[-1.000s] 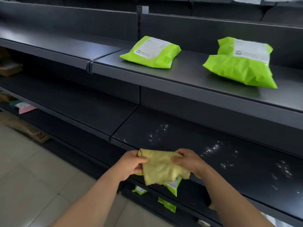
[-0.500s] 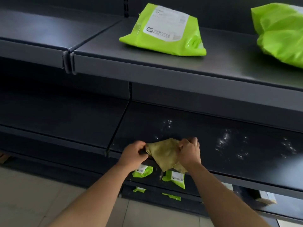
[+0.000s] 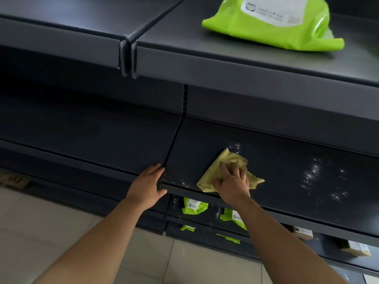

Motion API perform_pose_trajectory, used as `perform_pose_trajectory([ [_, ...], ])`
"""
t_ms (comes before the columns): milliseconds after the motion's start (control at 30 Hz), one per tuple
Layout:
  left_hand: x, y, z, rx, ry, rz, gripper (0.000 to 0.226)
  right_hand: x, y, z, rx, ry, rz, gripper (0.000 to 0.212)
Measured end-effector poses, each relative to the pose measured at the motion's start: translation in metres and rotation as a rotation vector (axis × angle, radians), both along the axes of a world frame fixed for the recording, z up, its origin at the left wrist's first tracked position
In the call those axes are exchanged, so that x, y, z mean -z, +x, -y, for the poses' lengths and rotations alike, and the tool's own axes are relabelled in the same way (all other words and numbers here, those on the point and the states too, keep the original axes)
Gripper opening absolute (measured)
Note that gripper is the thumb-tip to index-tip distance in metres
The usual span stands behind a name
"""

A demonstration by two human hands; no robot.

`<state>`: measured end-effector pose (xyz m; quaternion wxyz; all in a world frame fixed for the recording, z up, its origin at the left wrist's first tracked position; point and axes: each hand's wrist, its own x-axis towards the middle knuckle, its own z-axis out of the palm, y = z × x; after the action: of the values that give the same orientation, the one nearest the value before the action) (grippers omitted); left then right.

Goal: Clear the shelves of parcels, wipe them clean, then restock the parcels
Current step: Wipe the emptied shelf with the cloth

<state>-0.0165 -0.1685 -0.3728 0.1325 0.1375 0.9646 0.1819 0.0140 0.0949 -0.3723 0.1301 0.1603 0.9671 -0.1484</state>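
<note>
Right hand [image 3: 232, 183]: lying palm-down on the cloth [image 3: 208, 178] and pressing it onto the middle shelf [image 3: 287, 152]. The fingers [image 3: 235, 171] are reaching toward the shelf back, nearly straight and slightly spread. The thumb is pointing left along the cloth's near edge.

Cloth: yellow and rumpled, lying under the right fingers. One corner is sticking out beyond the fingertips and another to their right. The near edge is sitting at the shelf's front lip.

Left hand [image 3: 146, 186]: resting on the front edge of the middle shelf, at the seam between two shelf panels. The fingers [image 3: 153, 171] are lying straight and close together on top. The thumb is spreading away to the right, against the front lip. It is holding nothing.

Dust [image 3: 311, 175]: white specks lying on the middle shelf. One small patch is sitting just beyond the cloth corner ahead of the right fingertips. A larger scatter is lying well to the right of them. A few specks are showing between the two hands.

Parcel [image 3: 266, 23]: green with a white label, lying on the upper shelf [image 3: 205, 60], above and beyond the right fingers, well apart from both hands.

Lower parcels [image 3: 193, 206]: green, lying on the shelves below the right wrist.

Boxes [image 3: 303, 232]: lying on a lower shelf, right of the right forearm.

Floor [image 3: 41, 222]: pale tiles, showing below the left forearm.
</note>
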Motion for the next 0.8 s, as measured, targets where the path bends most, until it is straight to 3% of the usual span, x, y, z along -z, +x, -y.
perform_pose_trajectory([
  [400,0.002,-0.012,0.025,-0.088,0.288,0.070,0.061,0.006,-0.040,0.063,-0.284,-0.012,0.087,0.068],
  [800,0.010,-0.014,0.023,-0.109,0.328,0.064,0.061,0.012,-0.043,0.107,-0.479,0.093,0.050,0.073],
])
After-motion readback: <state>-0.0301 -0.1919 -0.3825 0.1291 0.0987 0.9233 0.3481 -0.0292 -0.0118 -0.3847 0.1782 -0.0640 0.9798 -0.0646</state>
